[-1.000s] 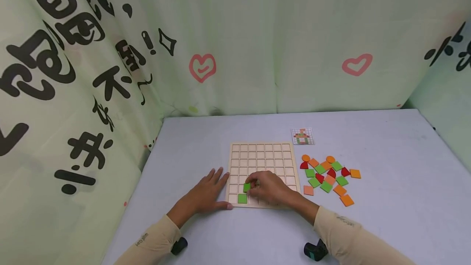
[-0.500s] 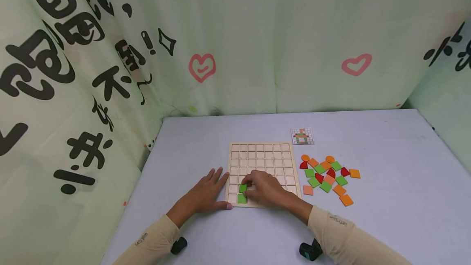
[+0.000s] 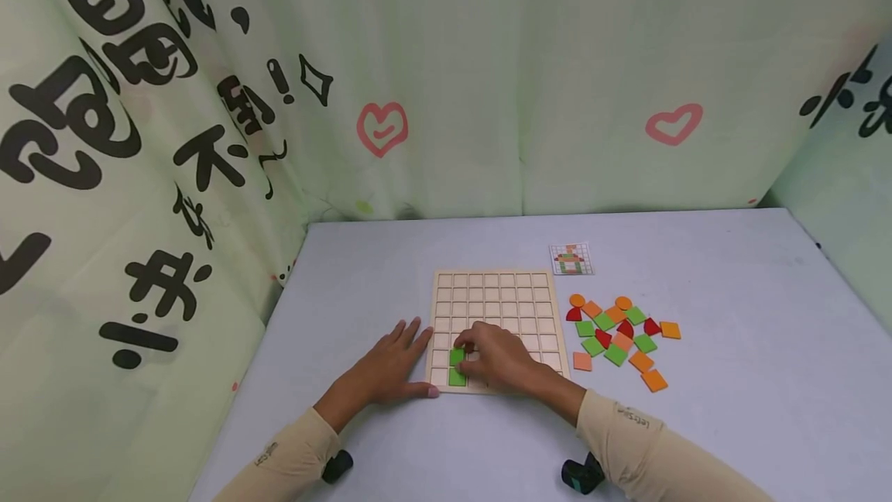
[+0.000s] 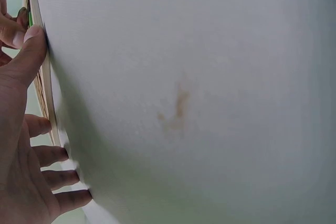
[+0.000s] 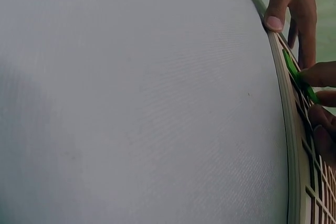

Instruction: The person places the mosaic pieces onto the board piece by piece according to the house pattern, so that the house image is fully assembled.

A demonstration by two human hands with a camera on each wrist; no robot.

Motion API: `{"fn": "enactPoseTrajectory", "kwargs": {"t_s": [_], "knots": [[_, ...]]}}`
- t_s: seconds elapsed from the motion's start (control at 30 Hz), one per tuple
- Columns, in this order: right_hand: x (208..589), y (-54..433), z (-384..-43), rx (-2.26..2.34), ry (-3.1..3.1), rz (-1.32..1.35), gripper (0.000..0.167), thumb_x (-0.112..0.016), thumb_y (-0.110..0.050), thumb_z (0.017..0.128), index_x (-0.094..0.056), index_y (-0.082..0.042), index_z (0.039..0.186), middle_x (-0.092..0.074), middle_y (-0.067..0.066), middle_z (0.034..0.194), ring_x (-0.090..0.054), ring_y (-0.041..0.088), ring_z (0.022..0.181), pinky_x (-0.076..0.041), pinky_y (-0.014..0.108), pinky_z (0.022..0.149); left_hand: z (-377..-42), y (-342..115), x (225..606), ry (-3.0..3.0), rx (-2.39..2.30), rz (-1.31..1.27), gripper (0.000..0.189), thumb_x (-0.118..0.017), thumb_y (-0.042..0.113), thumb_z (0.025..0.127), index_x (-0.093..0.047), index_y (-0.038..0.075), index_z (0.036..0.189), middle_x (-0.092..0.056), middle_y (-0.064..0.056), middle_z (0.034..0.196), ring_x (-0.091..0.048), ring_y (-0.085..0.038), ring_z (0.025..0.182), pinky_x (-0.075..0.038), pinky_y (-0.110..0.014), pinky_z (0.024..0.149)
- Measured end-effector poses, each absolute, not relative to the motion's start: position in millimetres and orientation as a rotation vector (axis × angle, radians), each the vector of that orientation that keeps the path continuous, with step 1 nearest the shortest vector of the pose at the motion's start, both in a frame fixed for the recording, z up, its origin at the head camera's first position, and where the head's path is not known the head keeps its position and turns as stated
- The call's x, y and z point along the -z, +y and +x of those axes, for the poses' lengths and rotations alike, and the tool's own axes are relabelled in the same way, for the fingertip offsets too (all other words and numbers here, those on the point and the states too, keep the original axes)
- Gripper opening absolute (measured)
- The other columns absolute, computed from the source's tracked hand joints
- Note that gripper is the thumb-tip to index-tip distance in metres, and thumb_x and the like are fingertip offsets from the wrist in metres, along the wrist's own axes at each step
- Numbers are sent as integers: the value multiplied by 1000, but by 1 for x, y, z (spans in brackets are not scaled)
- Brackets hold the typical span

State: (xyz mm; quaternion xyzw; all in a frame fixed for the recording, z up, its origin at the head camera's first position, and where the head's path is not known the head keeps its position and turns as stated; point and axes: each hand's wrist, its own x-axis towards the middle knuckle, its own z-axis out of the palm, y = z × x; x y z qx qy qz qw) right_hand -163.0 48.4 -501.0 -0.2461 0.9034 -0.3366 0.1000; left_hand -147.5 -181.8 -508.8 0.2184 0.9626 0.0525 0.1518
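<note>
The upper green square tile [image 3: 456, 356] is at the fingertips of the right hand [image 3: 496, 359], on the left side of that hand, and thumb and finger pinch it over the wooden grid board [image 3: 491, 273]. It is square, so it has no long axis to turn; in the head view its sides run roughly along the grid lines. Directly toward the board's front edge lies the lower green square tile [image 3: 456, 378], in the front row, one column in from the front left corner. The two are close together in the same column; the thumb partly hides where they meet. In the right wrist view the green under the fingers looks slanted, so I cannot tell whether the upper tile sits flat in its cell.

The left hand [image 3: 397, 362] holds nothing: its fingers are spread, the thumb at the board's front left corner and the index fingertip at its left edge. The right hand is the nearer one, touching the tile; the left is a column's gap away.

Off the board's right edge, green squares [image 3: 615, 354], orange discs [image 3: 577, 300] and red wedges [image 3: 651, 327] lie scattered on the table [image 3: 348, 269]. A printed pattern card [image 3: 571, 259] lies behind them, near the board's back right corner.
</note>
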Motion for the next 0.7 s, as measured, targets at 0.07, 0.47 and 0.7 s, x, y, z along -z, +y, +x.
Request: {"fn": "enactPoseTrajectory", "kwargs": {"t_s": [0.07,0.47,0.7], "knots": [[501,48,-163,997,2664,-723,24,-81,-16,83,-77,-8,106,-62,-3,88,-54,9,75,-45,26,64,-147,-182,508,2760,-153,624,102,-61,75,83,-29,16,159,-25,-14,166,-24,-41,152,-35,-54,116],[502,50,-163,995,2674,-742,19,-79,-17,85,-78,-10,103,-61,-6,85,-53,7,74,-45,24,63,-146,-182,506,2764,-163,641,101,-60,74,84,-29,14,159,-25,-16,166,-24,-41,152,-35,-55,116],[501,50,-163,982,2695,-760,16,-79,-15,85,-78,-9,99,-62,-4,84,-53,7,73,-45,23,63,-146,-182,506,2763,-158,638,101,-61,74,84,-29,14,159,-25,-15,166,-24,-41,152,-35,-55,116]]}}
